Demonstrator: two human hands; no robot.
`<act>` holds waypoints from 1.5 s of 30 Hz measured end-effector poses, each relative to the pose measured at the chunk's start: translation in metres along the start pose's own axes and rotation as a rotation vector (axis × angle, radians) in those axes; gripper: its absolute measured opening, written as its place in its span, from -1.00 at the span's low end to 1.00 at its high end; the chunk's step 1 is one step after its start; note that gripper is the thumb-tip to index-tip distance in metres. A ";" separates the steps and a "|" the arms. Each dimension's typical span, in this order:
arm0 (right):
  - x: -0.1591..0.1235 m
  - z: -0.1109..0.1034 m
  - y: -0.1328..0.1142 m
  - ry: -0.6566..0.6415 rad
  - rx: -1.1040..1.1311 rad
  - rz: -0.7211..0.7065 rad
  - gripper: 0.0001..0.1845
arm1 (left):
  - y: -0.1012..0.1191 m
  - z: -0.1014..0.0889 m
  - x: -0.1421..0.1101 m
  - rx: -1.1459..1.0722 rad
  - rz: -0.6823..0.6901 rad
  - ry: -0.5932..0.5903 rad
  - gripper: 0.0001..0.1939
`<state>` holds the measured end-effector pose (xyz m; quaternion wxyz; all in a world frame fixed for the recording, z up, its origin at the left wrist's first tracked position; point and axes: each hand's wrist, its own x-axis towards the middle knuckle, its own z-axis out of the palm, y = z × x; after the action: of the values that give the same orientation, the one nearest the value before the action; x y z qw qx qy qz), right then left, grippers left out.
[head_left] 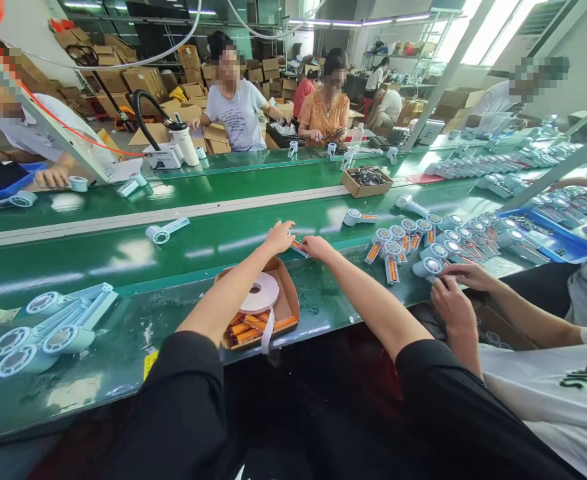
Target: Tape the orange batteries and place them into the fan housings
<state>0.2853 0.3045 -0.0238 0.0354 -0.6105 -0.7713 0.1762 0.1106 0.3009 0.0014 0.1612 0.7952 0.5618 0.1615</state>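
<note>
Handle pinched in right hand, left hand probably steadying it, can't tell that grip; box parked handy.

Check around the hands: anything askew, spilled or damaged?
One mild oddity: the tape isn't fully wound; its loose end trails over the near rim of the box. I can make out no spill there.

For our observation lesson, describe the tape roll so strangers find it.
On the green workbench, at its near edge, sits an open cardboard box. Inside, with orange pieces, lies the pale tape roll: the only flat disc there, its tail hanging over the rim.
</note>
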 end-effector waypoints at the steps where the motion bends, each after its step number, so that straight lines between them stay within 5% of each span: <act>1: -0.002 0.000 0.000 0.003 0.015 -0.002 -0.68 | 0.001 -0.004 -0.020 -0.004 0.026 0.009 -0.63; 8: -0.001 0.005 -0.005 0.104 0.159 -0.013 -0.70 | -0.033 -0.028 -0.175 0.036 0.118 -0.159 -0.68; 13: 0.008 -0.015 -0.025 0.322 0.260 0.046 -0.46 | -0.040 -0.040 -0.209 0.060 0.107 -0.290 -0.47; 17: -0.030 -0.009 -0.045 0.349 0.350 -0.064 -0.53 | -0.035 -0.046 -0.239 0.064 0.189 -0.245 -0.41; 20: -0.085 0.011 -0.056 0.175 0.572 -0.226 -0.52 | -0.036 -0.042 -0.271 0.076 0.176 0.071 -0.41; 24: -0.153 0.023 -0.078 -0.314 0.857 -0.395 -0.38 | -0.041 -0.026 -0.296 0.124 0.080 0.485 -0.35; 29: -0.186 0.006 -0.103 -0.648 0.672 -0.617 -0.50 | -0.052 -0.007 -0.304 0.102 0.010 0.616 -0.37; 33: -0.188 -0.001 -0.106 -0.937 0.377 -0.821 -0.68 | -0.065 0.004 -0.321 -0.227 -0.273 0.711 -0.35; 35: -0.181 0.001 -0.108 -0.881 0.270 -0.782 -0.69 | -0.068 0.009 -0.329 -0.378 -0.379 0.758 -0.31; 40: -0.146 0.026 -0.121 -0.268 0.060 -0.364 -0.67 | -0.061 0.016 -0.335 -0.378 -0.388 0.790 -0.32; 45: -0.118 0.044 -0.119 -0.358 0.101 -0.385 -0.69 | -0.054 0.016 -0.334 -0.224 -0.322 0.715 -0.38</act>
<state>0.1928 0.1588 -0.0085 -0.0384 -0.4092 -0.8574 0.3099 -0.0336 0.0010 -0.0614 0.0644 0.5682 0.6789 0.4606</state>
